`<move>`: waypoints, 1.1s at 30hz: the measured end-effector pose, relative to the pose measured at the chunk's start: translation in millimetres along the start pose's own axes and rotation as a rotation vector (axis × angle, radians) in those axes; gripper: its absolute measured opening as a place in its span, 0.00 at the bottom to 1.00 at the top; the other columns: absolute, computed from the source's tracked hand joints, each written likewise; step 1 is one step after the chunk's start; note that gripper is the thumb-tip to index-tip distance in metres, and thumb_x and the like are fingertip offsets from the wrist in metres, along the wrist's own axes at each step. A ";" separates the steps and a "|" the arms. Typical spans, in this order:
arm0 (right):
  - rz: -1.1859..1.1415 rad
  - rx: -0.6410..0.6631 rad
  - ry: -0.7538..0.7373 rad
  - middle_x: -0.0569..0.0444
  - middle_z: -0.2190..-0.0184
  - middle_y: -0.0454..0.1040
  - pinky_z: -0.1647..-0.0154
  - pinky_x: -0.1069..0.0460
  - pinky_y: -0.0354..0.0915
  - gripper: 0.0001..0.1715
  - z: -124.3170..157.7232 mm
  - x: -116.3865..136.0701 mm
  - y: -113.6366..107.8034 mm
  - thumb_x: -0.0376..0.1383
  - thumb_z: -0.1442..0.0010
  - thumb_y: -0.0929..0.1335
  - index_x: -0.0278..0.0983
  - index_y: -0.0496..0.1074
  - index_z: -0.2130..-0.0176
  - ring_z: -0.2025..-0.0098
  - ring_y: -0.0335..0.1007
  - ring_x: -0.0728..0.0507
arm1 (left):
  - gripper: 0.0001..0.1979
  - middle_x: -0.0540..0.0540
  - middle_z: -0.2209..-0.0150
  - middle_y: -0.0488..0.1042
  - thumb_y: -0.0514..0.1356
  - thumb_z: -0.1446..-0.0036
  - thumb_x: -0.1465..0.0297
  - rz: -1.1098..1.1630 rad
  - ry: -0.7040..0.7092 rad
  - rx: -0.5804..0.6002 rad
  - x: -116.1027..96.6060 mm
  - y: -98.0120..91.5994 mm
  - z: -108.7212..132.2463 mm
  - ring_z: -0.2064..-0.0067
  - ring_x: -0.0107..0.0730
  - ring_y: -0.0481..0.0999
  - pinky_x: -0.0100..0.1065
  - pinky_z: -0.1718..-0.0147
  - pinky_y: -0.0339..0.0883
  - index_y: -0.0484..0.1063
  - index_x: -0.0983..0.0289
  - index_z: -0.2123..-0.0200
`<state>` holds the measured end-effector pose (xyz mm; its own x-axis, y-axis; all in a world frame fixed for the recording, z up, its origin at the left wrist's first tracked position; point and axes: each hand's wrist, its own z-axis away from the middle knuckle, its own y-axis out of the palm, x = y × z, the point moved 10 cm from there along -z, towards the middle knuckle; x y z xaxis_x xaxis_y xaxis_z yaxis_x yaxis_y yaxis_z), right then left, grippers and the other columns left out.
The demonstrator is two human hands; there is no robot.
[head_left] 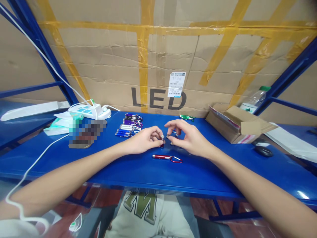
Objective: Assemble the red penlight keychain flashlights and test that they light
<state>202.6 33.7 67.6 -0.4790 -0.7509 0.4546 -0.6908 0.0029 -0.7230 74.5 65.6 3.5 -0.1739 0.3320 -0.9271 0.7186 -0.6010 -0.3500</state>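
Two bare hands are shown at the centre of the frame. By the left hand [143,141], a short dark red cylinder [162,142] is pinched upright between thumb and fingers. In the right hand [189,138], just to the right, the forefinger and thumb are held apart; a small metallic disc [167,136] is seen at the thumb tip, but whether it is gripped cannot be told. Small metallic pieces [171,143] are partly hidden beneath the right hand.

Just below the hands, a red penlight [160,157] is laid crosswise, its clip directed to the right. Left of centre, a column of penlights [127,125] is arranged in blue, silver, purple and darker groups; above the right hand, green penlights [187,117] are placed. All are supported by a blue table [141,173].

At centre right, an opened carton [223,127] is set near a black mouse [264,151], with a green-capped bottle [256,99] behind. At centre left, a white power strip [92,112] is placed above a pixelated item [88,134]. The upper frame is filled by taped cardboard [111,66], marked "LED".
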 end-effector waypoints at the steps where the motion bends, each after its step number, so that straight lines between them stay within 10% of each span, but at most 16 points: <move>1: -0.007 0.000 -0.005 0.52 0.56 0.81 0.56 0.46 0.68 0.21 0.2 1.5 0.6 0.32 0.34 0.71 0.42 0.71 0.42 0.60 0.68 0.42 | 0.12 0.53 0.62 0.80 0.67 0.36 0.66 -0.011 0.008 0.007 -0.7 1.6 0.2 0.60 0.33 0.81 0.37 0.57 0.74 0.69 0.64 0.54; 16: -0.115 0.053 0.057 0.54 0.57 0.81 0.59 0.48 0.68 0.18 -1.6 -1.2 8.0 0.35 0.34 0.71 0.41 0.72 0.45 0.63 0.69 0.45 | 0.09 0.55 0.58 0.81 0.64 0.31 0.67 -0.374 0.163 0.010 -18.0 4.6 5.1 0.59 0.33 0.80 0.35 0.56 0.73 0.78 0.64 0.51; 33: -0.134 0.056 0.062 0.52 0.58 0.81 0.59 0.48 0.68 0.17 -2.4 0.4 7.7 0.36 0.34 0.72 0.41 0.73 0.46 0.62 0.71 0.44 | 0.10 0.53 0.60 0.82 0.67 0.33 0.64 -0.299 0.133 0.003 -14.6 3.6 5.1 0.60 0.34 0.80 0.36 0.58 0.73 0.77 0.62 0.53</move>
<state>195.9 35.0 63.4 -0.4180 -0.6999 0.5791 -0.7204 -0.1330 -0.6807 76.2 54.9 15.1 -0.2873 0.5864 -0.7573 0.6471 -0.4641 -0.6049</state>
